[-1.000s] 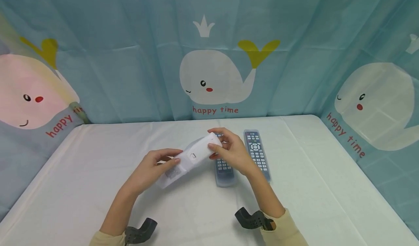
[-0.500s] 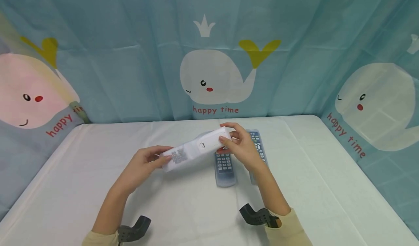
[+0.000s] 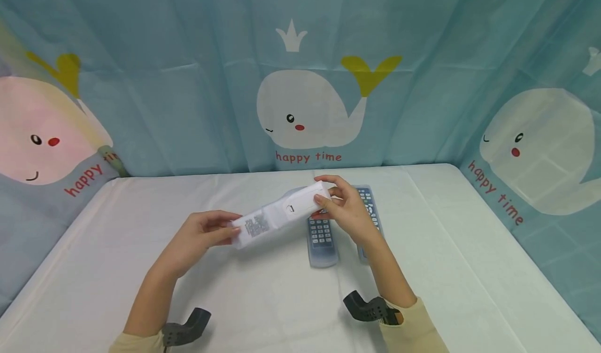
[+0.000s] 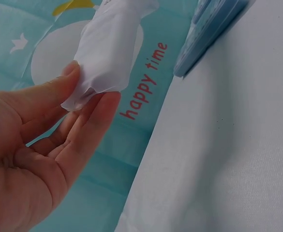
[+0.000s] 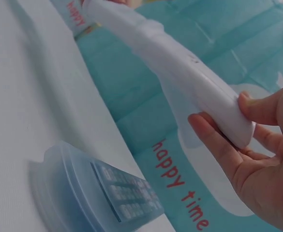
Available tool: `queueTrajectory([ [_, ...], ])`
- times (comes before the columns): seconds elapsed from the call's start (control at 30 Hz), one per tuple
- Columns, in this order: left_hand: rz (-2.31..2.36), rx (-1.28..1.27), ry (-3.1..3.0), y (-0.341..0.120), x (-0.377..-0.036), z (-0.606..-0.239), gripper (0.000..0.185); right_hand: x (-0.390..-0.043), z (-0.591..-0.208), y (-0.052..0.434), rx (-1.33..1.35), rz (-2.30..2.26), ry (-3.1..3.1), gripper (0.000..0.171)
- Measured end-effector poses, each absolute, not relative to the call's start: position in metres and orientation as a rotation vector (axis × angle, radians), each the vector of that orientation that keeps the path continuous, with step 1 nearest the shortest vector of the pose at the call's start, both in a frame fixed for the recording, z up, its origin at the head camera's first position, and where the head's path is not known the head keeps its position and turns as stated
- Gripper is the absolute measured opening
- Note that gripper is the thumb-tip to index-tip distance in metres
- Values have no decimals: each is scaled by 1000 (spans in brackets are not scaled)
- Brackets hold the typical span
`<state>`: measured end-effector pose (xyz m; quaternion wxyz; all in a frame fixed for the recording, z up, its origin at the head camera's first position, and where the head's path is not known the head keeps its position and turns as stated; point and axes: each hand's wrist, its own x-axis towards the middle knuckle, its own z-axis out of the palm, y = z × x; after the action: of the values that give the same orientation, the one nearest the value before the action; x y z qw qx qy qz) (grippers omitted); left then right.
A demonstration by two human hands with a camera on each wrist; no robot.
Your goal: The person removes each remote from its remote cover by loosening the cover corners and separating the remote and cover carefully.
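A white remote control (image 3: 307,202) is held up over the table, its back and battery cover facing me. A thin translucent sleeve (image 3: 268,218) covers its left part, with a printed label showing through. My left hand (image 3: 199,238) pinches the sleeved left end between thumb and fingers; the left wrist view shows loose film at that end (image 4: 105,63). My right hand (image 3: 345,207) grips the bare right end, thumb on the back and fingers on the other side. In the right wrist view, a translucent flap (image 5: 172,104) hangs beneath the remote.
Two grey-blue remotes in clear covers lie buttons-up on the white cloth (image 3: 446,269). The nearer remote (image 3: 322,248) lies partly beneath the held one; the other remote (image 3: 370,202) is partly behind my right arm. A whale-print curtain (image 3: 197,82) rises behind the table.
The white remote has moved right and up, turning flatter. My right hand went with it, while my left hand shifted left toward the sleeve's end, uncovering the printed label.
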<state>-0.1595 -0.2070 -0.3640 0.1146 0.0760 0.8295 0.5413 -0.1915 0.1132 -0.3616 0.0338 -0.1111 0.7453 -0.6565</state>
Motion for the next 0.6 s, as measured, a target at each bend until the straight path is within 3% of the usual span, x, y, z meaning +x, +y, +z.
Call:
queueTrajectory([
  [0.6,1666,307,2263,-214,-160,-365,37,-194,-362,116,-375,-1963,2339,47],
])
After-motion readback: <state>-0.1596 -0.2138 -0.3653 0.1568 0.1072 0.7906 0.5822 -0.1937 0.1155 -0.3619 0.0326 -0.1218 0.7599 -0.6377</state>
